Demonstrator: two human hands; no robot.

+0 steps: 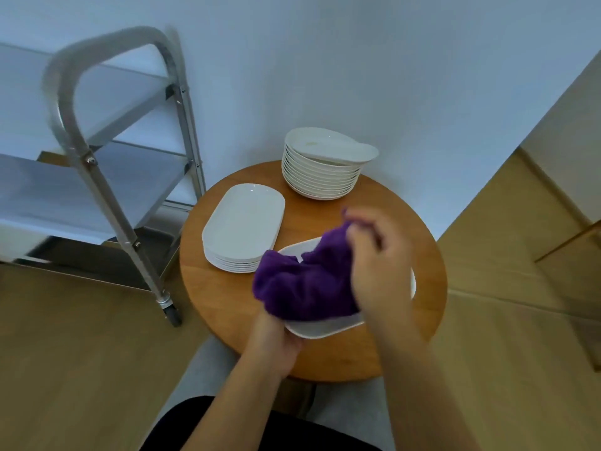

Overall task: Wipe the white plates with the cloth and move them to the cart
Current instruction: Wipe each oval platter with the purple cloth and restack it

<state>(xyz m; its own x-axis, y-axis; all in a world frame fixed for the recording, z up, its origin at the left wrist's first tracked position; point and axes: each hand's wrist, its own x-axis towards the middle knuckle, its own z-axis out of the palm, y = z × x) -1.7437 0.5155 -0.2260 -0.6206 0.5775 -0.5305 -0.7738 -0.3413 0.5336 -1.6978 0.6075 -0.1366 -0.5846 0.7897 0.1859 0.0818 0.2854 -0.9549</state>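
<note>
Likely a dining room: steel cart, stacked plates.

A round worktop stands against the wall, with a cart to its left. On the worktop, 1 stack of oblong plates lies at the left and 1 stack of round plates sits behind, near the wall. In front, a plate carries a cloth, between the left hand and right hand.
</note>
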